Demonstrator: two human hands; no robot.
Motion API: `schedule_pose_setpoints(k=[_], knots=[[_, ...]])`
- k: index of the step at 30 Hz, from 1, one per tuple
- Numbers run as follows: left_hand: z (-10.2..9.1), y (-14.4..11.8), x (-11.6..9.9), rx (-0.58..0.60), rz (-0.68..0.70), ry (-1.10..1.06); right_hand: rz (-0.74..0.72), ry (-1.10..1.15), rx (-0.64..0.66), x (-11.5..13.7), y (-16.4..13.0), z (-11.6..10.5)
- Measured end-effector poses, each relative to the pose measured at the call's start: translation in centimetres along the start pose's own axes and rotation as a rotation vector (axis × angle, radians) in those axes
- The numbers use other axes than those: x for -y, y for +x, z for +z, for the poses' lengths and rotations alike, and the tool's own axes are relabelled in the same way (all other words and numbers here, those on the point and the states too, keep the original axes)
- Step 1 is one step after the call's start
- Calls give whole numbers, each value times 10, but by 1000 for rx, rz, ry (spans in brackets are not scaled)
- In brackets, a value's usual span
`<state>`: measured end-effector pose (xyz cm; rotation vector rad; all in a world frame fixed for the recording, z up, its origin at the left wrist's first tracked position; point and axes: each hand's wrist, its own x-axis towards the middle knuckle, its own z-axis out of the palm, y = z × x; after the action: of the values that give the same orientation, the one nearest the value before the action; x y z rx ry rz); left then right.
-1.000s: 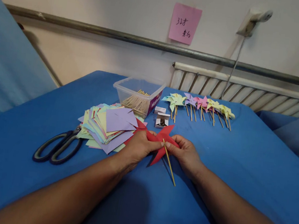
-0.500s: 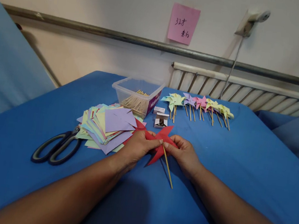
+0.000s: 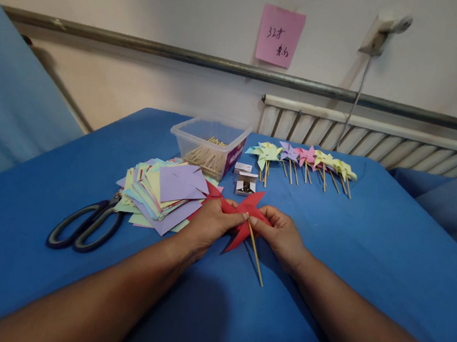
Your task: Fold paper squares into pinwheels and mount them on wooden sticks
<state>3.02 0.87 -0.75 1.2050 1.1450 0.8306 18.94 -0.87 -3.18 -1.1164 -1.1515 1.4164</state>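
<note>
A red paper pinwheel (image 3: 252,200) is held between both hands just above the blue cloth. My left hand (image 3: 213,220) pinches its left side, thumb pressed near the centre. On the other side, my right hand (image 3: 279,234) grips the pinwheel, and its thumb also meets the middle. A thin wooden stick (image 3: 255,255) runs from the centre down toward me, its upper end hidden at the thumbs. Beside my left hand lies a stack of coloured paper squares (image 3: 181,182), with red paper (image 3: 213,190) partly under it.
Scissors (image 3: 90,226) lie left of the stack. Behind it stands a clear plastic box (image 3: 186,138) of wooden sticks. A small open box (image 3: 245,185) of dark metal pieces sits beyond the pinwheel. Several pinwheels (image 3: 307,157) lie at the back right, near the radiator (image 3: 366,132).
</note>
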Motion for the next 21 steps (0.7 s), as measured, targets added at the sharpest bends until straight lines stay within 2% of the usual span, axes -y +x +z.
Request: schedule_pose_setpoints(k=[12, 21], knots=[[-2, 0, 2, 31, 18, 12, 10, 53, 13, 1, 1, 0], [-1, -1, -1, -1, 3, 70, -2, 71, 21, -1, 0, 0]])
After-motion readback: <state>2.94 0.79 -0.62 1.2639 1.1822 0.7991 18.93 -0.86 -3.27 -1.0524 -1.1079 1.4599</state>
